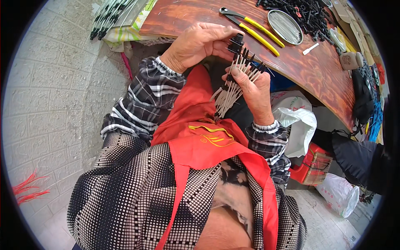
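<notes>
Pliers point(259, 39) and a dish point(295, 43) lie beyond the rod bundle point(227, 96) the right hand point(256, 89) grips; the left hand point(200, 43) pinches a black fitting point(237, 40) beside it.

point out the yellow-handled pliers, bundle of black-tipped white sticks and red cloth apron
Yellow-handled pliers point(259, 39), head view: lower handle.
Bundle of black-tipped white sticks point(228, 95), head view: white shafts.
Red cloth apron point(182, 135), head view: cloth left of the yellow print.

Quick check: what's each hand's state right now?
Left hand: curled at a black piece; grip can't be told.
Right hand: closed, holding black-tipped pale sticks.
</notes>
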The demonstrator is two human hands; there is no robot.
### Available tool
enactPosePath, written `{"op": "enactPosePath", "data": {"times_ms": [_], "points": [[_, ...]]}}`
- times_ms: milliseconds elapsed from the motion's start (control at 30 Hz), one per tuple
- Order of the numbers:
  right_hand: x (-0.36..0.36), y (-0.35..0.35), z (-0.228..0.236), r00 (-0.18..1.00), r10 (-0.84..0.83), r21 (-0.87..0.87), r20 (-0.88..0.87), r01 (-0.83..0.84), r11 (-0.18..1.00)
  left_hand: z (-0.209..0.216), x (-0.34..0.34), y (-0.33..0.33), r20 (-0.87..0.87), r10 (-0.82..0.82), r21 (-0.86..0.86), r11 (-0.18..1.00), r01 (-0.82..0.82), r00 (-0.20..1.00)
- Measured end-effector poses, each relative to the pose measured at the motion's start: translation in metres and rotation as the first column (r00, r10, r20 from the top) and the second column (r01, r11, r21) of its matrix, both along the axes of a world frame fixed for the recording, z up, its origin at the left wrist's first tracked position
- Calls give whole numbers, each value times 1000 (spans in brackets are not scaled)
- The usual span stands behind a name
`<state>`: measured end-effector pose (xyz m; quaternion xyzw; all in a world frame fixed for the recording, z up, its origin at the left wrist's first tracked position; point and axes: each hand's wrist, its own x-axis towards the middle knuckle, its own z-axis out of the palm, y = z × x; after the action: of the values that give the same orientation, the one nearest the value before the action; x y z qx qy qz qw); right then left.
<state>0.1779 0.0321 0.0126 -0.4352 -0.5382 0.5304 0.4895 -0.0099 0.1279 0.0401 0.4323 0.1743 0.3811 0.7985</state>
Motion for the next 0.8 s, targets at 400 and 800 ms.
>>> {"op": "enactPosePath", "data": {"times_ms": [400, 800], "points": [[-3, 3, -1, 999, -30, 16, 30, 29, 999, 22, 6, -22, -295, 194, 136, 978, -159, 936], [-4, 1, -3, 995, -49, 77, 88, 42, 996, 35, 16, -36, -408, 321, 351, 919, -177, 855]]}}
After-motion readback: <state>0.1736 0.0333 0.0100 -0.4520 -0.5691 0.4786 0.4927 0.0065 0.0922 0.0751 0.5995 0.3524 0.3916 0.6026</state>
